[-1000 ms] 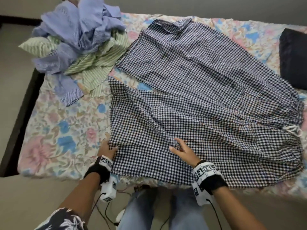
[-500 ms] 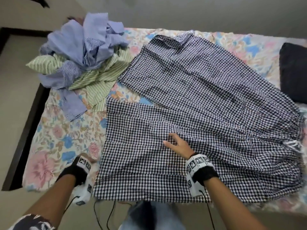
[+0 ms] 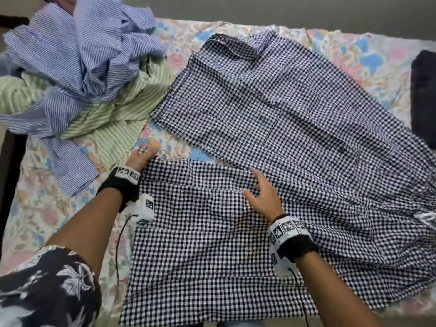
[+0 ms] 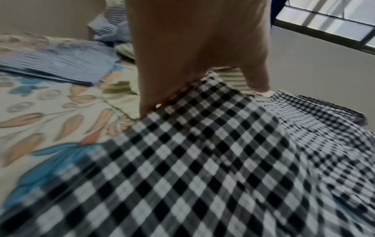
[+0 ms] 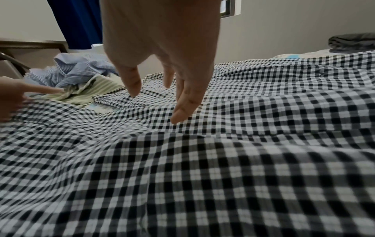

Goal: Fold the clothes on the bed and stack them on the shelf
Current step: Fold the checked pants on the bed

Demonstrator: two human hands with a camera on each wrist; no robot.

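A black-and-white checked shirt (image 3: 283, 114) lies spread across the floral bed sheet (image 3: 47, 208). My left hand (image 3: 141, 156) is at the far left corner of the shirt's near panel. The cloth (image 4: 202, 160) rises over its fingers there, and the thumb (image 4: 261, 88) comes down on the edge, so it holds that corner. My right hand (image 3: 259, 194) lies on the middle of the near panel with its fingers straight and spread. Its fingertips (image 5: 180, 115) touch the cloth and hold nothing.
A crumpled blue striped shirt (image 3: 82, 55) lies on a green striped garment (image 3: 113, 119) at the bed's far left. A dark folded item (image 3: 424, 95) sits at the right edge. The dark bed frame (image 3: 11, 173) runs along the left side.
My left hand has moved from the near left edge of the bed up to the shirt's far left corner. My right hand has slid slightly farther along the cloth.
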